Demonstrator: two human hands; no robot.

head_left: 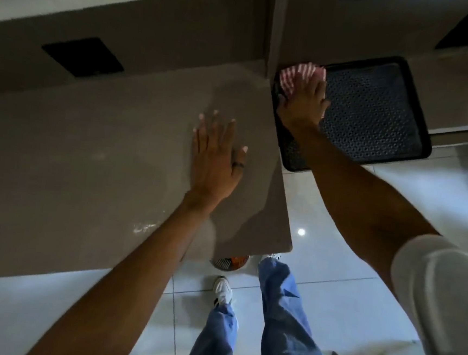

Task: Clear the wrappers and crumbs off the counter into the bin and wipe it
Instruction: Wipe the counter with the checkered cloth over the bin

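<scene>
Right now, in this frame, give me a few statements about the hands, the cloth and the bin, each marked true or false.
1. The left hand lies flat, palm down, on the counter. True.
2. The right hand holds a striped cloth over the black mesh bin. True.
3. The left hand holds a crumpled wrapper. False: it is open and holds nothing.
4. The bin stands on the counter. False: it sits beyond the counter's end, lower down.
5. A dark ring shows on the left hand. True.
6. The cloth lies spread on the counter. False: it is in the right hand's grip.
</scene>
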